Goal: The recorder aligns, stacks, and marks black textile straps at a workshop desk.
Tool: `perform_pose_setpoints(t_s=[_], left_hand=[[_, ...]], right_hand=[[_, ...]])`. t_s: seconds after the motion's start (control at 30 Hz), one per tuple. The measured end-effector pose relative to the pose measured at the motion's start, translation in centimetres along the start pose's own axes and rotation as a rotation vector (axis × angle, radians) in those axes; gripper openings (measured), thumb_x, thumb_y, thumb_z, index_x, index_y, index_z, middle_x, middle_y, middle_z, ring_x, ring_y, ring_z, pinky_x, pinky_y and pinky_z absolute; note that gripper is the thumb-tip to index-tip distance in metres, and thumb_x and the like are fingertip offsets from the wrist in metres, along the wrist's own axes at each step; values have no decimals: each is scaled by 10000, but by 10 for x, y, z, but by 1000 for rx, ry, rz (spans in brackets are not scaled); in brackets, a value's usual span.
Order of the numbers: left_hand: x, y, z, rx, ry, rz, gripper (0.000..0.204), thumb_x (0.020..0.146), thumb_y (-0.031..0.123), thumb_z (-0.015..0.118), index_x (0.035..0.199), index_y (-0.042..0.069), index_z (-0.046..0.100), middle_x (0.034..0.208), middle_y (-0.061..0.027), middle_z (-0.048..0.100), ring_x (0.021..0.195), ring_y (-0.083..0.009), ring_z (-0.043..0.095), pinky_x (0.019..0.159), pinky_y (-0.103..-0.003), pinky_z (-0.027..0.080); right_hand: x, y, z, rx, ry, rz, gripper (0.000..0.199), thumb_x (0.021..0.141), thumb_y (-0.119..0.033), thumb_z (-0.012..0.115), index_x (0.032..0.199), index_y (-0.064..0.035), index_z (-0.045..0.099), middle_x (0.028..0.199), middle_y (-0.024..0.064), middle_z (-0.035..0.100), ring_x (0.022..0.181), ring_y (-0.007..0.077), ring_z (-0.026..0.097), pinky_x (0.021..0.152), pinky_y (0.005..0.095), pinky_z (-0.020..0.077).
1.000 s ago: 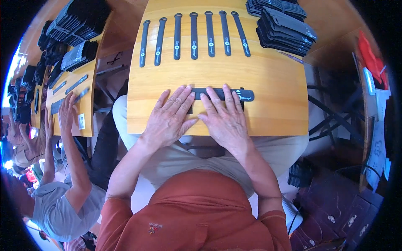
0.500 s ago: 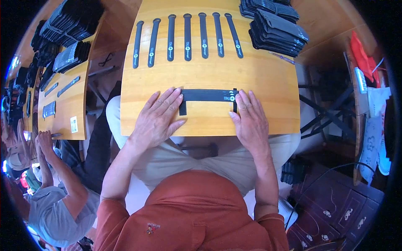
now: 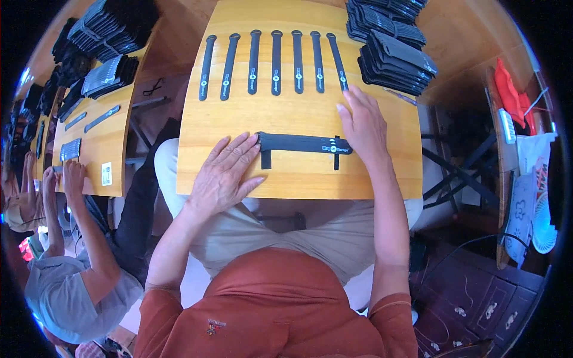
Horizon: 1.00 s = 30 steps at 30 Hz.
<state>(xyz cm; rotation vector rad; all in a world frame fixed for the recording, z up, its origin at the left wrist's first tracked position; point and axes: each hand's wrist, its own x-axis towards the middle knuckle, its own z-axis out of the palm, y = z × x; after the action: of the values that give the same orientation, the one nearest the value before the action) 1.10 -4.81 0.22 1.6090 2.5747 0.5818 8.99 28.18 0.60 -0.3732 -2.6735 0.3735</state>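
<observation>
Principal item: one dark strap lies crosswise on the near part of the wooden surface, its printed patch toward the right end. Two short dark strips run across under it, one near each end, their lower ends showing on the near side. They appear set apart so that each meets the strap close to an end.

The left grip lies palm down, fingers extended and close together, thumb apart, fingertips at the strap's left end. It is not curled around anything. This placement would likely steady that end against sliding.

The right grip reaches past the strap's right end, fingertips at the lower end of the rightmost strap in the row. Whether they pinch it or merely rest there cannot be told.

Beyond, seven straps in all, rightmost included, lie lengthwise side by side, ringed ends away from the wearer. The spacing probably lets each be reached singly, and the printed ends face the wearer alike. At the far right, dark stacks sit piled, seemingly to leave the middle free for handling. A thin tool lies just beside them.

To the left, a co-worker sits at a separate surface carrying similar dark goods.
</observation>
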Motion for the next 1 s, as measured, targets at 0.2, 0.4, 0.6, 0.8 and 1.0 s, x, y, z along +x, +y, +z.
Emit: perform_pose_setpoints(t_s=[0.2,0.4,0.6,0.8,1.0], left_hand=[[2,4,-1,-24,30,13,617,944,405,696,1398,2,589,1519,-141,542,1454,-309,455,1237,-468,298],[-1,1,1,9,39,12,617,948,419,684,1400,9,591,1520,-134,542,1457,-297,452,1234,-467,299],[1,3,2,62,30,18,585,982,472,634,1374,37,632,1491,-115,577,1450,-272,462,1227,-449,304],[0,4,0,70,22,17,578,976,456,644,1364,28,637,1499,-117,566,1449,-273,458,1234,-449,294],[2,3,-1,46,21,27,580,952,428,673,1346,4,635,1498,-132,559,1450,-293,454,1235,-456,292]], right_hand=[[16,12,12,-177,-65,-29,338,996,-229,613,1208,24,689,1300,130,671,1191,343,585,1027,440,490],[-18,13,-9,-168,-96,8,276,1004,-217,596,1108,3,725,1258,123,690,1151,335,605,996,440,510],[-57,16,-27,-142,-91,59,237,998,-184,606,1058,11,726,1215,151,708,1112,340,640,946,452,539],[-116,16,-49,-76,-42,-2,221,952,-132,676,1095,33,707,1214,172,701,1167,352,636,980,445,532],[-167,6,-71,-105,-36,-60,292,888,-124,745,1110,57,687,1192,173,686,1166,400,622,989,469,528]])
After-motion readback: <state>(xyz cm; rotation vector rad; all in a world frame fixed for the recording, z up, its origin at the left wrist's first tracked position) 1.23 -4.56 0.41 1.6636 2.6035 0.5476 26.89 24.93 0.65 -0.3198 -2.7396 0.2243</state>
